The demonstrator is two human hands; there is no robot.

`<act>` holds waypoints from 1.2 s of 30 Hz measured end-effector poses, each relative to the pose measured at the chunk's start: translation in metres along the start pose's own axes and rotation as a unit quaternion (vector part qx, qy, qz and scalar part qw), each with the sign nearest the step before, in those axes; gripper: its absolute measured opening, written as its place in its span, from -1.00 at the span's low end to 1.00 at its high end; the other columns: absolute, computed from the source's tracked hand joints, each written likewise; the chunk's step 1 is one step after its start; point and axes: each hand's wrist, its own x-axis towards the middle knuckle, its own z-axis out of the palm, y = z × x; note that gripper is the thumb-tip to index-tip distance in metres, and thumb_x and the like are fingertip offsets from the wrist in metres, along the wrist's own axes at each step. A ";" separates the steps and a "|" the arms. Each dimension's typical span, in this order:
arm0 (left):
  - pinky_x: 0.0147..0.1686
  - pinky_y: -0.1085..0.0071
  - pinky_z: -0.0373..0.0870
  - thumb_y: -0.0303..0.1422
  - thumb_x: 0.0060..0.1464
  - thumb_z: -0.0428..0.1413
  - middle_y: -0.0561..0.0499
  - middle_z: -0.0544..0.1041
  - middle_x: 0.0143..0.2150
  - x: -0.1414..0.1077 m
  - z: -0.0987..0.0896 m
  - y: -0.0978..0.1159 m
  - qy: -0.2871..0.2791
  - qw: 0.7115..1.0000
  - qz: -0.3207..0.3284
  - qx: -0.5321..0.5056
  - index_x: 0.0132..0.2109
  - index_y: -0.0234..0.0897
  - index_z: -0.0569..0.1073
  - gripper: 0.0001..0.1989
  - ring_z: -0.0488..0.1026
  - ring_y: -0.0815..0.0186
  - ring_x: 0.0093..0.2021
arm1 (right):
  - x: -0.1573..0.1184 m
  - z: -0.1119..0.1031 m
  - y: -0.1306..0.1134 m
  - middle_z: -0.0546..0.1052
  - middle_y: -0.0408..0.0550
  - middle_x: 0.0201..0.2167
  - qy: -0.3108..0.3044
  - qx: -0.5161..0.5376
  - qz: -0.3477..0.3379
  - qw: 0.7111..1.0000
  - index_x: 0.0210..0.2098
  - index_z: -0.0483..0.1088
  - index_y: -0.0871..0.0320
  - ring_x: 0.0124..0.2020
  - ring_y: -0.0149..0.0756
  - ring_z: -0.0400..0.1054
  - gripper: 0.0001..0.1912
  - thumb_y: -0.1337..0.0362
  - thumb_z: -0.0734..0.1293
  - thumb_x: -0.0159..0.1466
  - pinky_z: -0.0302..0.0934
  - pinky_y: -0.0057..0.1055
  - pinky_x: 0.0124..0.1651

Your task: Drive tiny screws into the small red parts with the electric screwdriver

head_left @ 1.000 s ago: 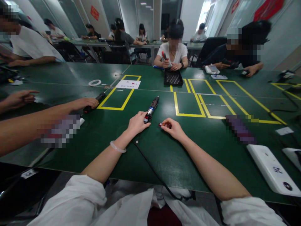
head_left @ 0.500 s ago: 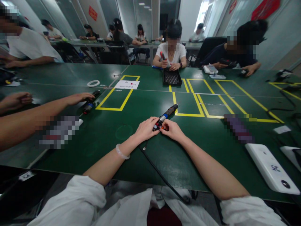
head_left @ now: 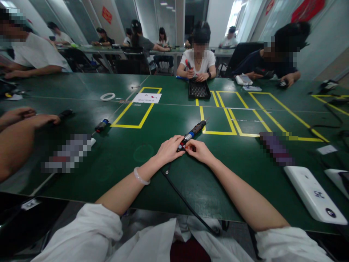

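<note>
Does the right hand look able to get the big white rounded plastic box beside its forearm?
Probably yes: the white box lies beside the right forearm, with nothing seen on top. The right hand is busy at the slim black, blue and silver tool, so it might need to leave that first.

Dim light — sheen on the table [head_left: 245, 156] — edges stretched.
</note>
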 end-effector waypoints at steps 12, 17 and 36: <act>0.04 0.25 0.36 -0.14 0.16 0.09 -0.11 0.30 0.26 0.001 0.000 0.004 0.015 1.000 -0.006 0.008 0.25 -0.20 0.20 -0.44 0.36 0.12 0.12 | 0.003 0.002 0.005 0.44 -0.14 -0.46 0.018 -0.017 -0.008 1.000 -0.35 0.39 0.16 -0.49 -0.38 0.25 -0.91 0.28 0.29 0.25 0.14 -0.46 -0.34; -0.02 0.24 0.37 -0.14 0.19 0.06 -0.12 0.34 0.18 0.002 -0.001 0.008 0.015 1.000 -0.019 0.017 0.25 -0.17 0.20 -0.47 0.39 0.12 0.06 | 0.001 0.000 0.000 0.45 -0.14 -0.46 0.024 0.006 -0.001 1.000 -0.30 0.42 0.15 -0.50 -0.38 0.26 -0.85 0.22 0.27 0.29 0.14 -0.45 -0.35; 0.03 0.22 0.34 -0.08 0.16 0.04 -0.15 0.29 0.20 -0.008 -0.033 -0.109 0.020 0.962 -0.260 0.084 0.25 -0.17 0.22 -0.43 0.33 0.05 0.15 | -0.001 -0.006 0.003 0.48 -0.13 -0.49 0.048 0.019 0.043 0.998 -0.29 0.45 0.16 -0.48 -0.36 0.31 -0.77 0.14 0.25 0.31 0.15 -0.45 -0.37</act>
